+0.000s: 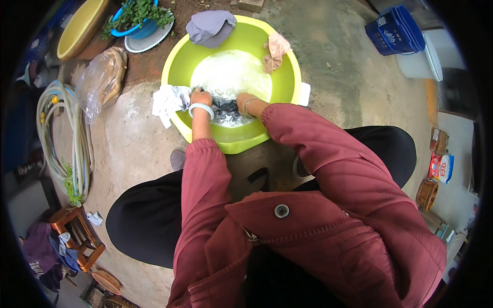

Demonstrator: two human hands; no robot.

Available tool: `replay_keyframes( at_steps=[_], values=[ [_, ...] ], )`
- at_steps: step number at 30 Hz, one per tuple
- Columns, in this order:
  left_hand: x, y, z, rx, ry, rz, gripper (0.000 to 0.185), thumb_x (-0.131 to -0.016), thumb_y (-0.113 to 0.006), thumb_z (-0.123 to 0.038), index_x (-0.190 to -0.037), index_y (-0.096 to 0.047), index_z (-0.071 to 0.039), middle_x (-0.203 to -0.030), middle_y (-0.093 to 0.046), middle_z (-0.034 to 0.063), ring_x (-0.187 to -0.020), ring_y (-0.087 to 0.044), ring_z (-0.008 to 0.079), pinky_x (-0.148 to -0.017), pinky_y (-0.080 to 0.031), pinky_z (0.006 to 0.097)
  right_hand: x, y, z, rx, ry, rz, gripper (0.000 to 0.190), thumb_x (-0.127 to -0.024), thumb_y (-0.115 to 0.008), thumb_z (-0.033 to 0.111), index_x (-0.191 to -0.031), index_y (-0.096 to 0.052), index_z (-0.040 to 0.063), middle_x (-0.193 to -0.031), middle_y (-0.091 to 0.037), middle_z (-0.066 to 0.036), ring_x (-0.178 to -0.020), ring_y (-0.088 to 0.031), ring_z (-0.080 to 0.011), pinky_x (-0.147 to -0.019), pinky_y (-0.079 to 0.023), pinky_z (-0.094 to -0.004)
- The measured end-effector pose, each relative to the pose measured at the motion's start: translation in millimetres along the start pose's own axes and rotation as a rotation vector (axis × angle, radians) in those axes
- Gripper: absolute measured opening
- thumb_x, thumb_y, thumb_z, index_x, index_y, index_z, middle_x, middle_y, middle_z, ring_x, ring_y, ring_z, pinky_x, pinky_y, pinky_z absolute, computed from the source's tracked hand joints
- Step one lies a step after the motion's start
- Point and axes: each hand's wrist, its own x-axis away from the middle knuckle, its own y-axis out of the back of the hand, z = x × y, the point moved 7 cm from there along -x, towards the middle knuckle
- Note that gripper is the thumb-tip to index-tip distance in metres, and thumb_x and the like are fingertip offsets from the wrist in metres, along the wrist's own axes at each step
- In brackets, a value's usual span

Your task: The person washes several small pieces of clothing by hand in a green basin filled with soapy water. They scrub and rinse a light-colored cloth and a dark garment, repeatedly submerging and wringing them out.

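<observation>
A large yellow-green plastic basin [231, 144] stands before me with sudsy water [231, 71] in it. Dark wet cloth [227, 107] lies in the water between my hands. My left hand [201, 97], a pale bangle at its wrist, is closed on the cloth's left end. My right hand [245, 102], with a thin bracelet, grips its right end, the fingers partly hidden. A grey cap [212, 29] hangs over the far rim, a beige cloth [276, 52] over the right rim, and a white cloth [169, 102] over the left rim beside my left hand.
A coiled hose [48, 134] and a clear plastic bag [102, 79] lie at left, below a blue planter [142, 30]. A wooden stool [77, 235] stands at lower left. Upper right are a blue bucket [394, 30] and white tub [416, 63]; a detergent bag [441, 167] stands at right.
</observation>
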Motion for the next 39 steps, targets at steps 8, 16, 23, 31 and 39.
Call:
replay_keyframes(
  at_steps=[8,16,23,31,39],
  values=[
    [-16.1,-53.7,38.1,0.142,0.263,0.000,0.059,-0.088,-0.044,-0.041,-0.121,-0.050,0.008,-0.122,-0.055,0.0218,-0.112,-0.053,0.0345,-0.094,-0.037,0.0354,-25.6,32.3,-24.2,-0.505,0.050,-0.545,0.049,-0.065,-0.070,0.022,-0.108,-0.061,0.002,-0.094,-0.065,-0.022,-0.076,-0.064,-0.0337,-0.069,-0.053,-0.0371],
    [25.2,-68.1,5.1,1.385,0.547,0.487,0.045,-0.085,-0.046,-0.055,-0.094,-0.058,-0.013,-0.086,-0.062,0.0065,-0.074,-0.058,0.0228,-0.048,-0.043,0.0392,33.7,75.5,78.5,-1.129,0.405,-0.144,0.022,-0.071,-0.055,0.020,-0.082,-0.065,0.004,-0.066,-0.061,-0.012,-0.054,-0.057,-0.0201,-0.053,-0.047,-0.0319],
    [10.9,-77.9,4.9,1.399,0.569,0.276,0.021,-0.088,-0.056,-0.033,-0.089,-0.055,-0.012,-0.072,-0.059,0.0075,-0.049,-0.053,0.0214,-0.034,-0.036,0.0322,19.5,102.4,26.8,-0.570,0.081,-0.639,0.029,-0.078,-0.049,0.030,-0.086,-0.065,0.007,-0.084,-0.065,-0.021,-0.080,-0.063,-0.0393,-0.077,-0.050,-0.0445],
    [-15.5,-94.5,71.0,1.253,0.634,0.019,0.031,-0.091,-0.051,-0.027,-0.113,-0.056,-0.006,-0.106,-0.062,0.0143,-0.092,-0.061,0.0309,-0.077,-0.050,0.0489,-35.9,30.9,-8.8,-0.608,0.009,-0.361,0.072,-0.063,-0.071,0.027,-0.127,-0.049,0.003,-0.115,-0.057,-0.024,-0.108,-0.055,-0.0373,-0.091,-0.046,-0.0380],
    [5.1,-78.7,22.6,1.709,0.606,0.260,0.025,-0.089,-0.049,-0.021,-0.106,-0.056,-0.004,-0.104,-0.062,0.0154,-0.092,-0.062,0.0324,-0.078,-0.051,0.0525,-25.0,51.5,31.4,-1.334,0.225,0.082,0.017,-0.068,-0.073,0.023,-0.071,-0.066,0.008,-0.059,-0.059,-0.006,-0.040,-0.050,-0.0141,-0.032,-0.039,-0.0289]
  ],
)
